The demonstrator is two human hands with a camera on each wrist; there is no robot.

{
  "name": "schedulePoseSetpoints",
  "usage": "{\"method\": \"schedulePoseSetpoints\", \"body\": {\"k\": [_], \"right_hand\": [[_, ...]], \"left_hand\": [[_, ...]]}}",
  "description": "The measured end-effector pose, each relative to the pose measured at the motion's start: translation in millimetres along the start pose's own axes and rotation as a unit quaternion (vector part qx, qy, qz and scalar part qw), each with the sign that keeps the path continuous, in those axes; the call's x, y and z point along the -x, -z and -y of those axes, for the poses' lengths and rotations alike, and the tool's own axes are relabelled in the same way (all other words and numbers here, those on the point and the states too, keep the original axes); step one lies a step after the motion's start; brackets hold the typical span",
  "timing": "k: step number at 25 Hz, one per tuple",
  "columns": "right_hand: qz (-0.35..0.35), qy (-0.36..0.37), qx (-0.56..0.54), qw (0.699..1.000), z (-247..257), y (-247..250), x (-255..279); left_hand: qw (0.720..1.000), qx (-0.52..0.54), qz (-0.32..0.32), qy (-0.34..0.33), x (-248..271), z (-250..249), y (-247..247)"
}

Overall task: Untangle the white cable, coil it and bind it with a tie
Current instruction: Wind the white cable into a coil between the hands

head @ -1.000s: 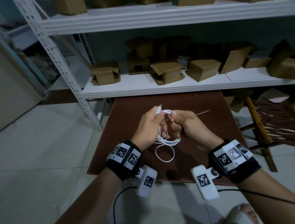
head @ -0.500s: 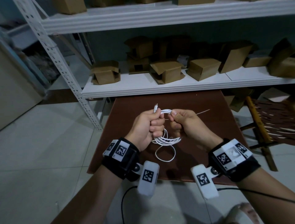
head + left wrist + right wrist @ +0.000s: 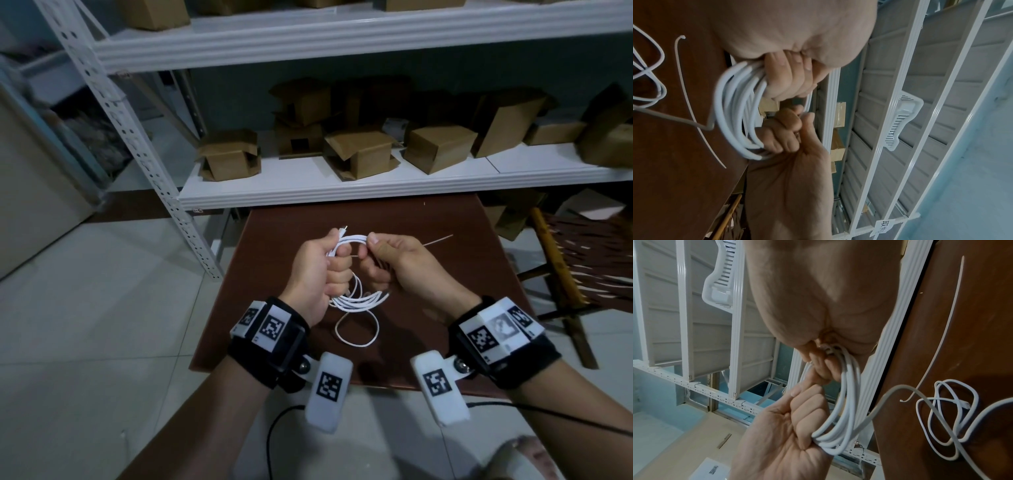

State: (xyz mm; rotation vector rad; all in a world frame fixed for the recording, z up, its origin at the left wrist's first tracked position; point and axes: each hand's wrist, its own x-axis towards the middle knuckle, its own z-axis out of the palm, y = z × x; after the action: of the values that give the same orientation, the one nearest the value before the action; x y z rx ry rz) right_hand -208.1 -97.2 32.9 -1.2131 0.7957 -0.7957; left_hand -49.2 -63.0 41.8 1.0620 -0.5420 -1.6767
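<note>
The white cable [image 3: 358, 301] is gathered into a coil of several loops, held upright over the brown table [image 3: 455, 219]. My left hand [image 3: 322, 270] grips the coil's left side in a fist, and a connector end [image 3: 342, 230] sticks out above it. My right hand [image 3: 387, 263] pinches the coil's top right. One slack loop [image 3: 356, 330] hangs down to the table. In the right wrist view the coil [image 3: 849, 402] runs between both fists and loose cable [image 3: 941, 418] lies on the table. The thin white tie [image 3: 438, 240] lies free on the table beyond my right hand.
A white metal shelf [image 3: 342, 192] with several cardboard boxes [image 3: 438, 147] stands right behind the table. Its perforated upright [image 3: 164, 192] is at the left. A wooden slatted chair [image 3: 565, 274] stands to the right. Pale tiled floor [image 3: 102, 308] lies around.
My left hand has turned and closed its fingers fully round the coil's left side. The right hand has kept its hold in about the same place.
</note>
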Motion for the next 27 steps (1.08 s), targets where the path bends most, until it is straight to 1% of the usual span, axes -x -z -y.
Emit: {"method": "schedulePoseSetpoints", "body": {"k": [2,4,5,6,7,9,10,11,13,16,19,21,23,27], "right_hand": [[-0.043,0.012,0.016,0.999,1,-2,-1],[-0.098,0.012,0.025,0.995,0,-2,-3],[-0.115,-0.007,0.023,0.993,-1,-2,-4],[-0.119,-0.041,0.018,0.992,-2,-3,-3],[-0.107,-0.086,0.021,0.990,-3,-5,-2],[-0.051,-0.166,0.045,0.984,-5,-11,1],[-0.029,-0.184,0.039,0.982,-9,-14,0],[-0.026,-0.185,0.009,0.982,-12,-17,-2],[-0.060,-0.152,-0.084,0.983,-16,-18,-5],[-0.102,-0.084,-0.204,0.970,-13,-9,-10],[-0.137,-0.066,-0.275,0.949,-6,2,-12],[-0.170,-0.054,-0.304,0.936,-5,4,-13],[-0.187,-0.035,-0.319,0.928,-6,2,-11],[-0.200,0.007,-0.245,0.949,-3,4,-7]], "left_hand": [[0.998,0.039,-0.031,-0.025,0,0,0],[0.993,0.099,-0.047,-0.050,-1,-4,4],[0.988,0.128,-0.050,-0.066,-2,-6,7],[0.984,0.153,-0.050,-0.081,-2,-8,9],[0.980,0.172,-0.048,-0.093,-2,-9,11],[0.974,0.195,-0.046,-0.106,-2,-8,10],[0.972,0.201,-0.048,-0.109,-2,-7,10],[0.971,0.204,-0.053,-0.111,-2,-6,9],[0.970,0.201,-0.066,-0.120,-2,-6,9],[0.969,0.187,-0.088,-0.137,-3,-9,11],[0.969,0.183,-0.094,-0.137,-3,-11,15],[0.970,0.178,-0.097,-0.135,-3,-13,15],[0.972,0.163,-0.104,-0.136,-4,-14,15],[0.976,0.112,-0.128,-0.138,-6,-15,16]]}}
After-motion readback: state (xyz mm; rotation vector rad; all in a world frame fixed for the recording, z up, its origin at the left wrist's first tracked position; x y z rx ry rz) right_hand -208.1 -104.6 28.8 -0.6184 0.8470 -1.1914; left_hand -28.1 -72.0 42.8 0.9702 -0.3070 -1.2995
